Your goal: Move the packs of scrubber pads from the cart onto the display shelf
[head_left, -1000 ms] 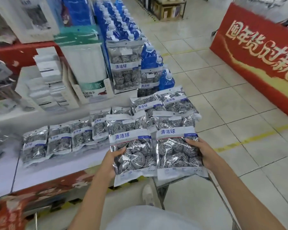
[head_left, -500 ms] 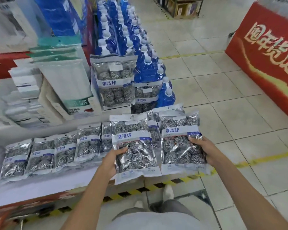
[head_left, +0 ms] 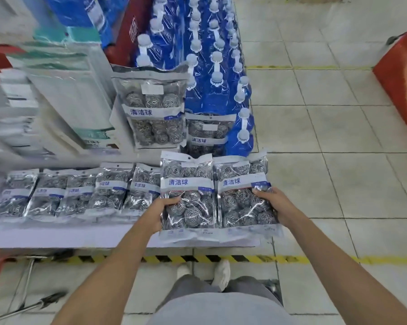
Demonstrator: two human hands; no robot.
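Both packs have come forward and down since a second ago, from mid-air in front of the shelf to its front right corner, and the view has tipped steeply downward so the person's shoes now show at lower centre. The left hand [head_left: 159, 213] grips the left pack [head_left: 188, 195] at its left edge, thumb on top and fingers hidden beneath; the right hand [head_left: 274, 205] holds the right pack [head_left: 241, 198] the same way at its right edge, thumb across the label corner. So each grip is closed on its own pack. The two packs lie side by side, edges touching, low over the display shelf [head_left: 85, 235] at lower centre of the frame; whether their bottoms already rest on the board I cannot tell.

To the left, a row of packs [head_left: 76, 191] already lies flat along the shelf, and two more packs [head_left: 154, 113] stand propped behind, against blue bottles [head_left: 211, 66] running up the centre. The cart itself is not clearly in view.

These packs look light and soft: thin crinkly film around loose steel-wool balls, so they should sag and shift rather than hold shape. The glossy film is probably slippery, so I would take them by the side edge across a ball, as now, or by the stiffer printed band. Nothing here seems fragile.
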